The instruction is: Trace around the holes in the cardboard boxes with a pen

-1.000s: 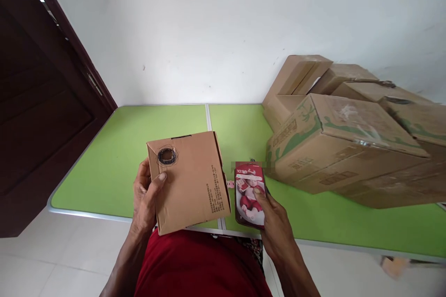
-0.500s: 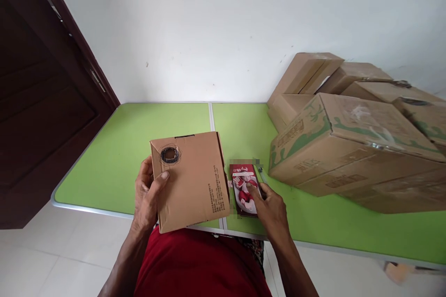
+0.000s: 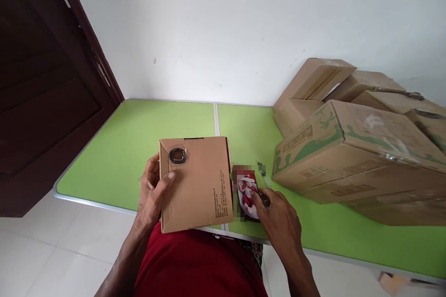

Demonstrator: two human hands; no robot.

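A small brown cardboard box (image 3: 195,195) with printed lines down its right side is in my left hand (image 3: 152,195). My thumb lies on its front face and the other fingers are behind its left edge. Near the box's top left corner is a dark-rimmed hole (image 3: 179,155) with pen rings scribbled round it. To the right, my right hand (image 3: 280,216) grips a smartphone (image 3: 246,195) by its right edge, thumb over the lit screen. The screen shows a picture in red and white. Behind the phone lies a thin, light-coloured tool (image 3: 264,175), partly blurred out.
Several large cardboard boxes (image 3: 365,162) are piled on the right of the green folding table (image 3: 167,118). A white wall (image 3: 209,32) rises behind it. At the left stands a dark red-brown door (image 3: 45,93).
The view has shifted a little, so the box and the pile sit slightly further right. My right thumb has moved on the phone, and its screen now shows the picture without the clock.
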